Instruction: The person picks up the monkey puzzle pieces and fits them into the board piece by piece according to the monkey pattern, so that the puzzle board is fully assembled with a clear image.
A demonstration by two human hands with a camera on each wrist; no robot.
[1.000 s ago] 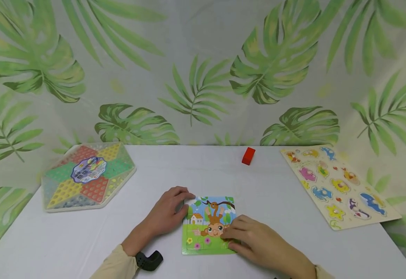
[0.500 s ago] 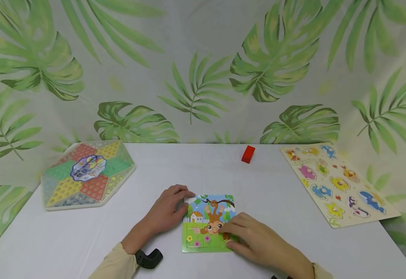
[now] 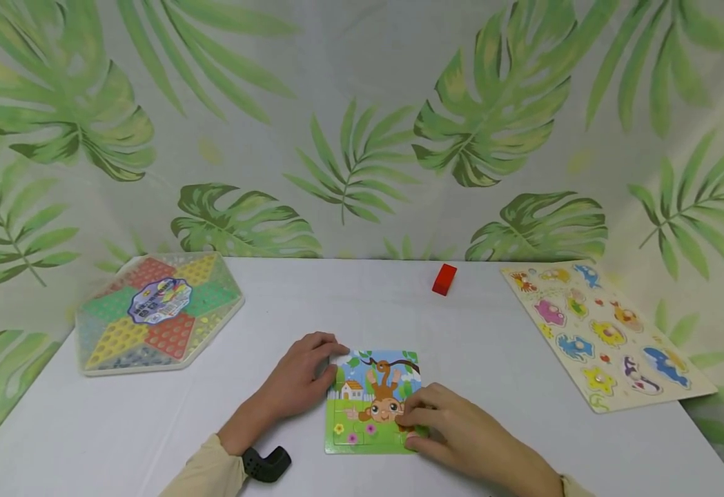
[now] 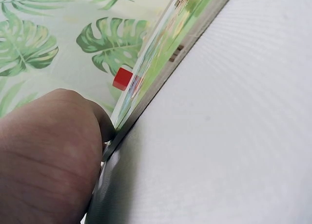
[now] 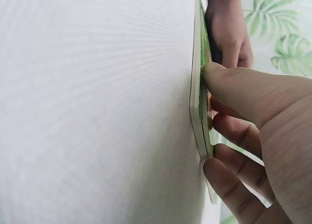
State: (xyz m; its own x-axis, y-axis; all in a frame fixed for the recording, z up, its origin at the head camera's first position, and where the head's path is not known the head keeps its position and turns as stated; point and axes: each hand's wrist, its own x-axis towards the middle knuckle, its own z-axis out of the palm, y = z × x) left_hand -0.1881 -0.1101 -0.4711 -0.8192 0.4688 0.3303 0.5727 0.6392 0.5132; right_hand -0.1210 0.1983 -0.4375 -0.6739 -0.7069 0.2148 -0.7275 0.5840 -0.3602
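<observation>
A square jigsaw puzzle (image 3: 354, 414), with a monkey hanging from a branch, a house and flowers, lies flat on the table. My left hand (image 3: 302, 376) holds the board's upper left corner, its index fingertip at the top edge and thumb at the left side. At the lower right, my right hand (image 3: 455, 428) bends over the picture, fingers and thumb around a puzzle piece (image 3: 406, 428) mostly hidden beneath them. In the right wrist view the thumb (image 5: 229, 80) bears on the green layer of the puzzle, and several curled fingers (image 5: 234, 185) reach its edge.
On the white table (image 3: 312, 297), a hexagonal Chinese checkers box (image 3: 172, 338) lies at the left. A red block (image 3: 444, 279) stands near the back. A wooden peg puzzle board (image 3: 591, 310) with sea animals lies at the right. Leaf-patterned cloth (image 3: 362, 166) hangs behind.
The right fingers and thumb shift slightly over the puzzle's lower right part. The left hand stays at the upper left corner, and the board keeps its place.
</observation>
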